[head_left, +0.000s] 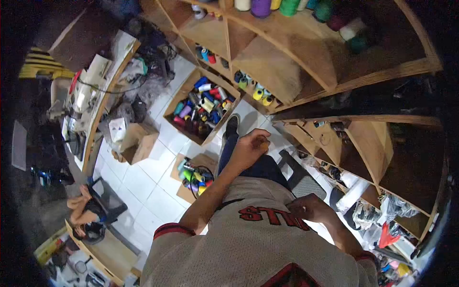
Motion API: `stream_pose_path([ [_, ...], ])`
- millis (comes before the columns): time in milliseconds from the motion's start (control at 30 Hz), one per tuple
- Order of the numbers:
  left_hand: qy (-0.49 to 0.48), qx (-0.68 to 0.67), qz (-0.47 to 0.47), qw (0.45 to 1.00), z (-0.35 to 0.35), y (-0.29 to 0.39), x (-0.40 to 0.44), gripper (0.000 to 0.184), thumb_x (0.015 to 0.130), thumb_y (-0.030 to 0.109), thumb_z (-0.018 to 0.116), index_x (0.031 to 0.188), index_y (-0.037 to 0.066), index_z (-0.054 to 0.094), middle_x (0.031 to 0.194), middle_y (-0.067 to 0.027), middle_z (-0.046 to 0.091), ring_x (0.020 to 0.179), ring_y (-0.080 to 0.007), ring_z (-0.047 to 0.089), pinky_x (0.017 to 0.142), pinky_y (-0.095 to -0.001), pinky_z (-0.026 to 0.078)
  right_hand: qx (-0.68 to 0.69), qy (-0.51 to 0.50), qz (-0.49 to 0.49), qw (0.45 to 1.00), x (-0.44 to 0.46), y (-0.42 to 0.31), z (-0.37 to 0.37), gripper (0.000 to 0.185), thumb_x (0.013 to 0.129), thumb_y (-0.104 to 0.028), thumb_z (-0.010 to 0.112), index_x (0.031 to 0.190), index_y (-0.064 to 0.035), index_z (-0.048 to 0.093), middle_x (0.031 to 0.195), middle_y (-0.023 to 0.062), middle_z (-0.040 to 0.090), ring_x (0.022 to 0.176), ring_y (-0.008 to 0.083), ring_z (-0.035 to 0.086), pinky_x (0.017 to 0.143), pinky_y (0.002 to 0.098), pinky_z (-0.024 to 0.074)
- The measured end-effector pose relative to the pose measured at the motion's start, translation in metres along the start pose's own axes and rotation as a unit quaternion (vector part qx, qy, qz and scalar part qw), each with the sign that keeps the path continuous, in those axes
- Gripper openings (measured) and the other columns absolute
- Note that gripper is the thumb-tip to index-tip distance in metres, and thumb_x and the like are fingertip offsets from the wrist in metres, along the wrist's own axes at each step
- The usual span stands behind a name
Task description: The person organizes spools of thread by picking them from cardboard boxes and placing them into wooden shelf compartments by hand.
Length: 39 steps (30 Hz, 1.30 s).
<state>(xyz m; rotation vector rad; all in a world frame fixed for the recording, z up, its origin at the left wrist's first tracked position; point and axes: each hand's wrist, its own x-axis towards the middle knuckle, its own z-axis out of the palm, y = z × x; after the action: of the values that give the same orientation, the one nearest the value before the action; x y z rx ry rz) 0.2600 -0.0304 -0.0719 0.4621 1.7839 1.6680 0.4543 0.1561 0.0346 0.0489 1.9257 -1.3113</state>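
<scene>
My left hand is held out in front of my body with its fingers curled closed. Something small and orange-brown shows at the fingers, too little of it visible to name. Close against the front of my shirt, beside its red lettering, is my right hand. Its fingers are bent inward, and whatever they may hold is hidden. Beyond my left hand, a cardboard box full of colourful thread spools stands on the floor by my shoe.
Wooden shelves with thread cones run along the top and right. A smaller open box of spools lies on the tiled floor. A grey stool is by my leg. Another person sits at lower left, below a sewing machine.
</scene>
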Motion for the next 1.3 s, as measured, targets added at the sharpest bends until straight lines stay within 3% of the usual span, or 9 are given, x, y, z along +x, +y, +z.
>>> stream_pose_path([
  [167, 0.055, -0.026, 0.016, 0.998, -0.007, -0.019, -0.023, 0.023, 0.082, 0.004, 0.061, 0.104, 0.003, 0.056, 0.078, -0.0067, 0.062, 0.072, -0.0117, 0.061, 0.066, -0.0261, 0.049, 0.003, -0.125, 0.021, 0.992, -0.001, 0.022, -0.012, 0.031, 0.079, -0.019, 0.067, 0.106, -0.0036, 0.061, 0.092, 0.0127, 0.066, 0.084, 0.0217, 0.064, 0.075, 0.0330, 0.0501],
  [233, 0.045, -0.023, -0.034, 0.998, -0.022, -0.021, -0.026, 0.027, 0.082, 0.004, 0.062, 0.107, 0.003, 0.055, 0.089, -0.0077, 0.062, 0.083, -0.0124, 0.060, 0.073, -0.0262, 0.049, 0.172, -0.106, 0.047, 0.978, 0.009, 0.044, -0.019, 0.036, 0.081, -0.028, 0.069, 0.107, -0.0042, 0.061, 0.087, 0.0068, 0.066, 0.081, 0.0138, 0.061, 0.076, 0.0291, 0.0480],
  [500, 0.089, 0.096, -0.159, 0.979, -0.114, -0.046, -0.011, 0.027, 0.081, 0.014, 0.063, 0.105, 0.004, 0.059, 0.093, -0.0101, 0.064, 0.084, -0.0174, 0.062, 0.076, -0.0308, 0.048, 0.226, -0.044, 0.082, 0.970, 0.131, 0.040, -0.008, 0.027, 0.083, -0.028, 0.067, 0.096, -0.0055, 0.062, 0.088, 0.0037, 0.064, 0.083, 0.0117, 0.058, 0.076, 0.0284, 0.0468],
  [633, 0.119, 0.167, -0.177, 0.963, -0.179, -0.182, 0.018, 0.024, 0.080, 0.016, 0.060, 0.100, 0.002, 0.061, 0.087, -0.0148, 0.066, 0.079, -0.0268, 0.065, 0.071, -0.0375, 0.049, 0.048, 0.016, 0.123, 0.991, 0.270, 0.044, -0.003, 0.026, 0.085, -0.030, 0.063, 0.091, -0.0046, 0.062, 0.083, 0.0038, 0.063, 0.080, 0.0118, 0.058, 0.074, 0.0286, 0.0467],
  [900, 0.131, 0.301, -0.311, 0.892, -0.313, -0.427, 0.110, 0.026, 0.081, 0.030, 0.058, 0.092, 0.007, 0.064, 0.091, -0.0234, 0.062, 0.090, -0.0354, 0.060, 0.075, -0.0466, 0.047, 0.075, 0.221, -0.055, 0.971, 0.657, 0.167, 0.061, 0.019, 0.081, -0.022, 0.065, 0.087, -0.0044, 0.062, 0.078, 0.0105, 0.064, 0.073, 0.0234, 0.062, 0.069, 0.0337, 0.0487],
  [933, 0.145, 0.333, -0.267, 0.893, -0.320, -0.454, 0.114, 0.029, 0.081, 0.032, 0.058, 0.092, 0.006, 0.064, 0.090, -0.0234, 0.063, 0.090, -0.0360, 0.061, 0.078, -0.0469, 0.047, 0.061, 0.202, -0.040, 0.977, 0.703, 0.193, 0.069, 0.021, 0.081, -0.025, 0.064, 0.087, -0.0048, 0.062, 0.082, 0.0115, 0.065, 0.076, 0.0248, 0.063, 0.070, 0.0354, 0.0487],
  [1033, 0.078, 0.362, -0.381, 0.848, -0.330, -0.528, 0.124, 0.035, 0.082, 0.031, 0.057, 0.103, 0.003, 0.059, 0.107, -0.0245, 0.058, 0.092, -0.0385, 0.060, 0.079, -0.0481, 0.048, -0.051, 0.162, 0.046, 0.984, 0.784, 0.225, 0.081, 0.028, 0.078, -0.028, 0.066, 0.094, -0.0051, 0.063, 0.092, 0.0121, 0.066, 0.085, 0.0268, 0.063, 0.076, 0.0382, 0.0478],
  [1133, 0.125, 0.436, -0.286, 0.844, -0.318, -0.572, 0.115, 0.039, 0.084, 0.028, 0.054, 0.113, 0.002, 0.051, 0.121, -0.0225, 0.048, 0.098, -0.0419, 0.057, 0.080, -0.0487, 0.049, -0.141, 0.112, 0.154, 0.971, 0.827, 0.264, 0.094, 0.036, 0.076, -0.030, 0.068, 0.101, -0.0054, 0.063, 0.101, 0.0144, 0.064, 0.095, 0.0318, 0.061, 0.082, 0.0413, 0.0463],
  [1300, 0.089, 0.559, -0.254, 0.784, -0.319, -0.594, 0.112, 0.036, 0.084, 0.022, 0.053, 0.115, 0.004, 0.049, 0.118, -0.0194, 0.043, 0.102, -0.0398, 0.052, 0.078, -0.0473, 0.051, -0.202, 0.005, 0.242, 0.949, 0.829, 0.261, 0.100, 0.047, 0.073, -0.025, 0.067, 0.115, -0.0072, 0.056, 0.112, 0.0188, 0.058, 0.107, 0.0374, 0.054, 0.088, 0.0430, 0.0450],
])
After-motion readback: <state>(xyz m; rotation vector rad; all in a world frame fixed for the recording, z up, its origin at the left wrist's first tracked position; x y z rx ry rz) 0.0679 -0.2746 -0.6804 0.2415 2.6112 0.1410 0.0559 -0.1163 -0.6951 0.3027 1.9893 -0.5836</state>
